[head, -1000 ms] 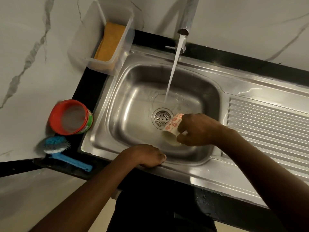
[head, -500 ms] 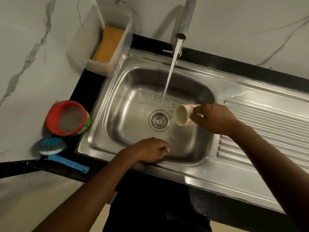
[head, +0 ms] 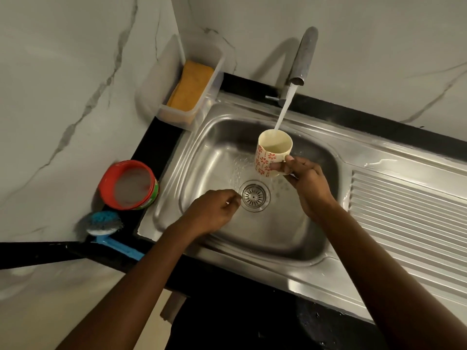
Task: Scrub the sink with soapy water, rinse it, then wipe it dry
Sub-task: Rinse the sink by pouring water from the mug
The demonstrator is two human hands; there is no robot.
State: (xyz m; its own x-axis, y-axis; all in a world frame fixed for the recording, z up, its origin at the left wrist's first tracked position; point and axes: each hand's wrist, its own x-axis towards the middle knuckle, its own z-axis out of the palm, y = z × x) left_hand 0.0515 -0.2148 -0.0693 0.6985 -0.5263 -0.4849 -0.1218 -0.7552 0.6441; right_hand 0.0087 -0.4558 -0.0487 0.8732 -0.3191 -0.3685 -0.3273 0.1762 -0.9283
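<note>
Under the tap (head: 304, 54), a cup (head: 267, 157) is gripped by the right hand (head: 308, 183); the left hand (head: 209, 213) is loosely curled, empty. A brush (head: 101, 222) is laid on the surface (head: 153, 150), nine o'clock.

The black counter (head: 154, 153) holds the sink (head: 278, 275), a clear box (head: 177, 116), red tub (head: 104, 183) and blue brush (head: 101, 221).
</note>
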